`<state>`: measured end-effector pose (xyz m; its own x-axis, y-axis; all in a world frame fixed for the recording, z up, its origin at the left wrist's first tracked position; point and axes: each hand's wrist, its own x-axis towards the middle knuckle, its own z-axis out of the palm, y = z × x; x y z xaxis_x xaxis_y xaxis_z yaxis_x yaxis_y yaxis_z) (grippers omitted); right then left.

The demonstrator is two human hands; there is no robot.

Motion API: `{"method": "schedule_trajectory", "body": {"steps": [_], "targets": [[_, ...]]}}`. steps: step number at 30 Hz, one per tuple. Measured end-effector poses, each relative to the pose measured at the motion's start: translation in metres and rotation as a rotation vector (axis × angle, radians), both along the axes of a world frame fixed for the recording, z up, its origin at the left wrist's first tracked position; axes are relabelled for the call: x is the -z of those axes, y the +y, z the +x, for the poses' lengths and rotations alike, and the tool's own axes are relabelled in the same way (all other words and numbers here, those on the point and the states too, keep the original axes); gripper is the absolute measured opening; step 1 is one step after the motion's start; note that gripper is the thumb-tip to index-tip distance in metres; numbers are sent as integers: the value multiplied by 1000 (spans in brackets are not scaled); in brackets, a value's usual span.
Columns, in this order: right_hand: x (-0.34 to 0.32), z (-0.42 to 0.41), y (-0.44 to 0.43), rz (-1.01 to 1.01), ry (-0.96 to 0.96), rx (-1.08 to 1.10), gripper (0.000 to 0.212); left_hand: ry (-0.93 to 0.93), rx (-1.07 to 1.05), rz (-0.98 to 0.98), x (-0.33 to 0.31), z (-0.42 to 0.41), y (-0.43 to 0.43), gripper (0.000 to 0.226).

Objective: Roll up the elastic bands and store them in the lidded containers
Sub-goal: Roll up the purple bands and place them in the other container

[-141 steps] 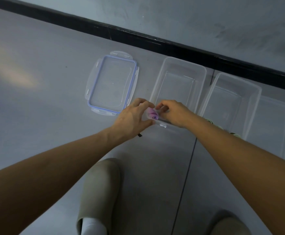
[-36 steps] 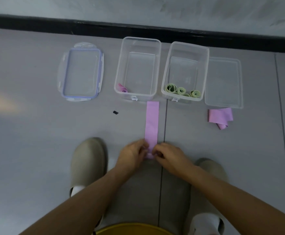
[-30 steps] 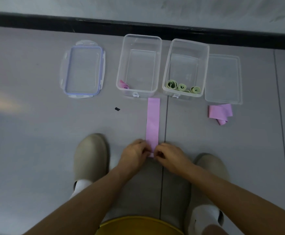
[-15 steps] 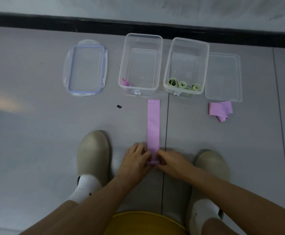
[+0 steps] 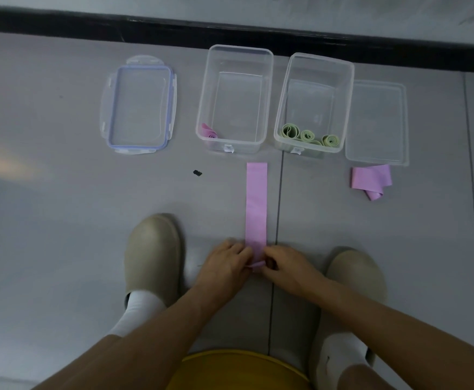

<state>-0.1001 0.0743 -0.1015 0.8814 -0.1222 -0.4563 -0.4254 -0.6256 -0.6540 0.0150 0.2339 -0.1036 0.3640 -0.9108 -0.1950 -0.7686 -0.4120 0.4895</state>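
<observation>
A flat pink elastic band (image 5: 256, 201) lies stretched out on the grey floor, running from the containers toward me. My left hand (image 5: 226, 264) and my right hand (image 5: 282, 264) pinch its near end, which is folded over into the start of a roll. The left clear container (image 5: 234, 53) holds one rolled pink band (image 5: 208, 131). The right clear container (image 5: 317, 61) holds three rolled green bands (image 5: 309, 135). Another pink band (image 5: 371, 181) lies crumpled at the right.
A blue-rimmed lid (image 5: 140, 104) lies left of the containers and a clear lid (image 5: 376, 122) to their right. A small black speck (image 5: 197, 173) sits on the floor. My two beige shoes (image 5: 152, 254) flank my hands. A black baseboard (image 5: 230, 30) runs behind.
A pink roll went into the left container earlier. Since then a flat pink band was laid out, and my hands have begun folding its near end; the view shifted slightly.
</observation>
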Motion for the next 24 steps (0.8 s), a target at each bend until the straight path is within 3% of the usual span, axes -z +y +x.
{"method": "schedule_trajectory", "body": {"steps": [7, 24], "targets": [[-8, -6, -1, -62, 44, -203, 20, 9, 172, 49, 4, -10, 17, 22], [-6, -23, 23, -167, 57, -220, 26, -40, 82, 30, -7, -26, 27, 9]]}}
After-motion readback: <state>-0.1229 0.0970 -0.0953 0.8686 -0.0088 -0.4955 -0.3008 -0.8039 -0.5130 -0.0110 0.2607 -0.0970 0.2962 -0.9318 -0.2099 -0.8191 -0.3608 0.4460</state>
